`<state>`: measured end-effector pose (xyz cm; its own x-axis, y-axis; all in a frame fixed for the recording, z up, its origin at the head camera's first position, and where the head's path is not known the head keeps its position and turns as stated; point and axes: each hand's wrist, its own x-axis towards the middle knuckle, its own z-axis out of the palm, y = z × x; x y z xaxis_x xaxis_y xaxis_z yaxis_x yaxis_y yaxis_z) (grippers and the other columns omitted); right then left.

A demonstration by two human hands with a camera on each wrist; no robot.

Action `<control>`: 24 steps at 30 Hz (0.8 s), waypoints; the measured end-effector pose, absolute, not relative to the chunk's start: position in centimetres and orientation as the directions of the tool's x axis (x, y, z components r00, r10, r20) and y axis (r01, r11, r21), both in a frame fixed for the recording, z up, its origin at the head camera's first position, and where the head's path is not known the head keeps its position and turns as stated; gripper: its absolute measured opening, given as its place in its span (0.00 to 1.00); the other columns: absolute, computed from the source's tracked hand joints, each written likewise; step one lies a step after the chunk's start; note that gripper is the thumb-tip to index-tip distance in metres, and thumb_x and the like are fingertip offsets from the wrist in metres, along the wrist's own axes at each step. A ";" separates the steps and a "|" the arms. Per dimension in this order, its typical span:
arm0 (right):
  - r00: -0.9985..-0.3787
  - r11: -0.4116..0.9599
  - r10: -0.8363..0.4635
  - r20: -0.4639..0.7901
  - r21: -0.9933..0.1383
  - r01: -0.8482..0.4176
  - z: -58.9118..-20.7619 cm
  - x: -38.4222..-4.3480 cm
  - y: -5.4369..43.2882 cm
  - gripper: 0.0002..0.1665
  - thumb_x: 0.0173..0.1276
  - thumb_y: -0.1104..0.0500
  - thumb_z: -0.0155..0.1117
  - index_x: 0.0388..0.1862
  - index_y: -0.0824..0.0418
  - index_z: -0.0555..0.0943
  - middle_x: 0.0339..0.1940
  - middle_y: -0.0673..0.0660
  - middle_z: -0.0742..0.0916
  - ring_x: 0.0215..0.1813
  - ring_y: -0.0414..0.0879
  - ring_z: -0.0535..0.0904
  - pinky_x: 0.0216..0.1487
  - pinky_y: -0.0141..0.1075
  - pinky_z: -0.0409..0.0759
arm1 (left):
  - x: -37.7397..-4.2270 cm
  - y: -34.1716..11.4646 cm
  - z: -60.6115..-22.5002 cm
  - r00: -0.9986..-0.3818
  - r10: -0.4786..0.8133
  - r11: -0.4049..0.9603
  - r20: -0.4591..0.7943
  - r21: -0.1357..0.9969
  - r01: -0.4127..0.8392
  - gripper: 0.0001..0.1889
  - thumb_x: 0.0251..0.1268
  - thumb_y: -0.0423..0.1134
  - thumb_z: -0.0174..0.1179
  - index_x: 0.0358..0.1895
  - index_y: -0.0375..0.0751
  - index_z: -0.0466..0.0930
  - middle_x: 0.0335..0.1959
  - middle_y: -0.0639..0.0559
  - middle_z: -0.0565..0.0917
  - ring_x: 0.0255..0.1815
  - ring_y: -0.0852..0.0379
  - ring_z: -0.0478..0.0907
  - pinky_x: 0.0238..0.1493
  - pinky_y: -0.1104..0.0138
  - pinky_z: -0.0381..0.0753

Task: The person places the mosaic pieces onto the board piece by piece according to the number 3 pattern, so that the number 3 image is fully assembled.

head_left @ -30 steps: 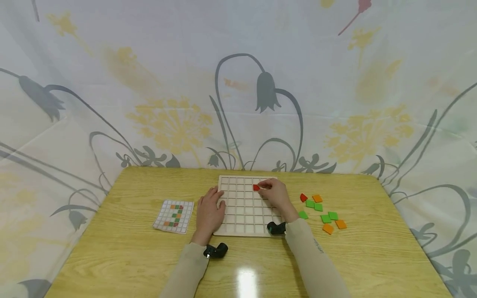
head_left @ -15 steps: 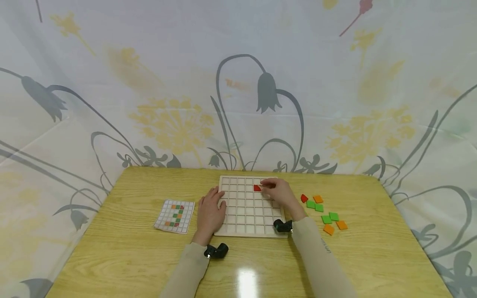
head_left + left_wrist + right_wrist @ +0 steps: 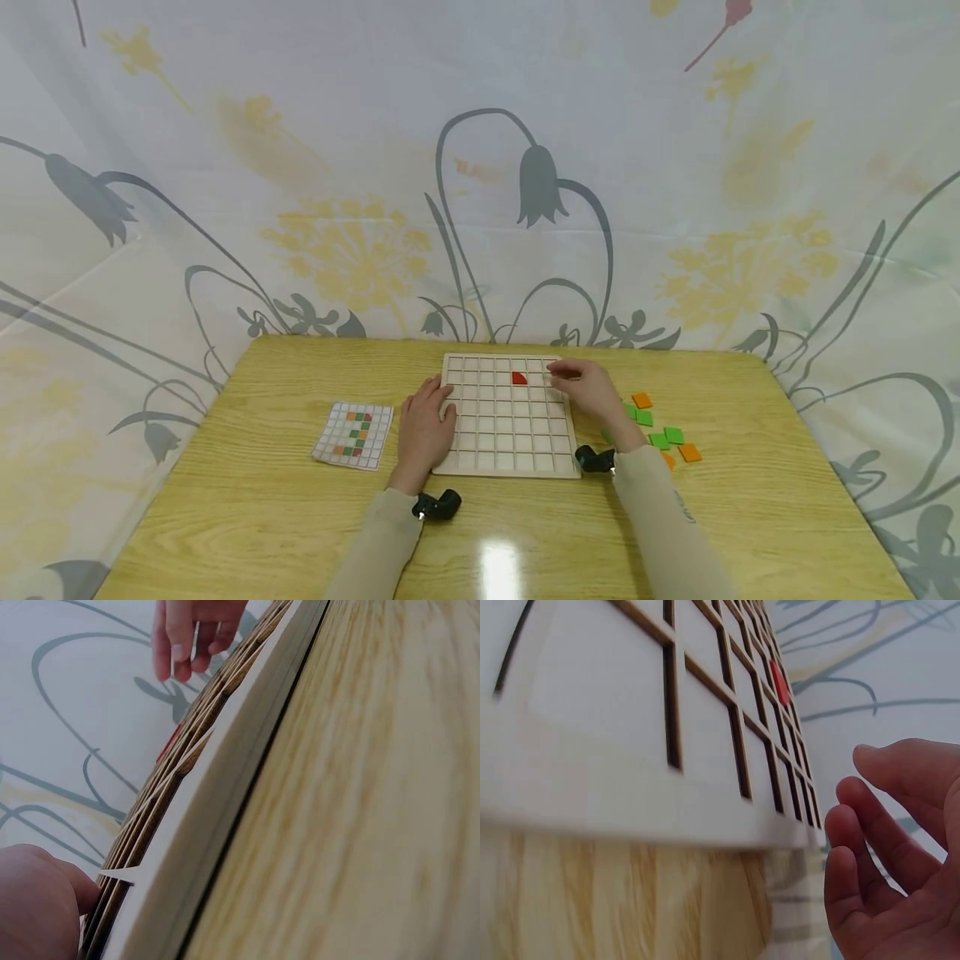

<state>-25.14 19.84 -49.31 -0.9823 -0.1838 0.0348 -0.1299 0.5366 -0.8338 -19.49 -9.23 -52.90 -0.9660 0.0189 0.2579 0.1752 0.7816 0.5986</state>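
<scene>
As we count one board (image 3: 495,435), one card (image 3: 352,436), one red piece (image 3: 519,378), three orange tiles (image 3: 690,452) and five green tiles (image 3: 659,441), some partly hidden, our right grip (image 3: 588,389) hangs empty, loosely parted, the red piece in a cell to its left; our left grip (image 3: 426,423) rests, extended, on the board's edge.

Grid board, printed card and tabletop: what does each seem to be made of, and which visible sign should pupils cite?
Grid board: probably matt, pale wood; brown cut edges line its cells.
Printed card: likely paper, thin-looking, its lower edge slightly bowed; finish unclear.
Tabletop: wood or wood-look laminate, fairly glossy, given the streaked grain and bright reflection.
</scene>
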 end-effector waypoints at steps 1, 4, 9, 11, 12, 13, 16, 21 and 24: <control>-0.982 0.538 -0.185 0.045 -0.832 -0.139 -49.3 -25.1 20.2 0.16 0.71 0.64 0.64 0.56 0.68 0.83 0.51 0.63 0.86 0.53 0.58 0.81 0.50 0.45 0.82 | -19.5 -9.2 -52.9 -0.965 0.019 0.782 0.260 0.597 0.177 0.18 0.74 0.40 0.54 0.63 0.39 0.79 0.72 0.43 0.70 0.74 0.45 0.62 0.73 0.44 0.55; -0.979 0.550 -0.185 0.081 -0.817 -0.172 -49.1 -24.8 21.3 0.16 0.71 0.65 0.64 0.56 0.69 0.83 0.50 0.64 0.86 0.52 0.59 0.81 0.45 0.41 0.82 | -19.5 -9.3 -52.8 -0.966 0.020 0.788 0.259 0.591 0.175 0.19 0.75 0.40 0.54 0.63 0.39 0.79 0.72 0.43 0.70 0.74 0.45 0.62 0.73 0.44 0.55; -0.978 0.592 -0.180 0.106 -0.783 -0.194 -48.6 -24.4 23.5 0.16 0.70 0.65 0.65 0.55 0.69 0.83 0.51 0.65 0.86 0.50 0.60 0.82 0.40 0.36 0.81 | -19.4 -9.2 -52.6 -0.966 0.024 0.789 0.257 0.589 0.177 0.18 0.75 0.39 0.54 0.63 0.38 0.79 0.71 0.42 0.70 0.74 0.44 0.62 0.72 0.44 0.56; -0.977 0.603 -0.189 0.101 -0.773 -0.197 -48.6 -24.1 24.5 0.17 0.71 0.64 0.64 0.56 0.70 0.82 0.52 0.66 0.86 0.48 0.60 0.82 0.37 0.36 0.81 | -19.3 -9.2 -52.5 -0.966 0.023 0.782 0.256 0.597 0.177 0.18 0.75 0.39 0.55 0.63 0.38 0.79 0.71 0.42 0.70 0.74 0.43 0.62 0.73 0.43 0.55; -0.977 0.608 -0.190 0.094 -0.770 -0.193 -48.6 -23.9 25.0 0.17 0.72 0.64 0.64 0.56 0.70 0.82 0.52 0.67 0.85 0.47 0.59 0.82 0.35 0.36 0.81 | -19.3 -9.1 -52.4 -0.966 0.024 0.779 0.256 0.601 0.179 0.18 0.75 0.39 0.55 0.63 0.38 0.79 0.71 0.42 0.70 0.74 0.43 0.62 0.73 0.43 0.55; -0.977 0.618 -0.193 0.090 -0.762 -0.192 -48.7 -23.7 25.5 0.17 0.72 0.64 0.63 0.56 0.70 0.82 0.52 0.67 0.85 0.46 0.59 0.82 0.35 0.36 0.81 | -19.2 -9.1 -52.4 -0.967 0.024 0.775 0.255 0.606 0.179 0.18 0.75 0.39 0.55 0.63 0.38 0.79 0.71 0.42 0.70 0.74 0.43 0.61 0.73 0.43 0.55; -0.980 0.637 -0.191 0.062 -0.751 -0.172 -48.8 -22.8 26.8 0.17 0.72 0.64 0.63 0.56 0.70 0.82 0.51 0.67 0.85 0.44 0.57 0.82 0.36 0.39 0.83 | -19.1 -9.1 -52.3 -0.967 0.026 0.769 0.252 0.613 0.181 0.18 0.75 0.39 0.55 0.63 0.38 0.79 0.72 0.42 0.70 0.74 0.43 0.61 0.73 0.43 0.54; -0.981 0.677 -0.187 0.051 -0.717 -0.166 -48.9 -21.2 28.3 0.16 0.70 0.66 0.64 0.55 0.69 0.83 0.51 0.67 0.85 0.49 0.60 0.82 0.48 0.50 0.83 | -19.1 -9.2 -52.3 -0.968 0.031 0.772 0.250 0.610 0.182 0.18 0.76 0.39 0.54 0.64 0.38 0.79 0.72 0.42 0.69 0.75 0.43 0.61 0.73 0.43 0.54; -0.977 0.700 -0.200 0.072 -0.687 -0.194 -48.9 -20.5 28.8 0.14 0.68 0.67 0.66 0.52 0.68 0.84 0.49 0.66 0.85 0.48 0.60 0.82 0.49 0.52 0.82 | -19.2 -9.3 -52.4 -0.967 0.031 0.776 0.252 0.604 0.182 0.18 0.76 0.39 0.54 0.64 0.39 0.79 0.72 0.42 0.69 0.75 0.44 0.61 0.73 0.43 0.54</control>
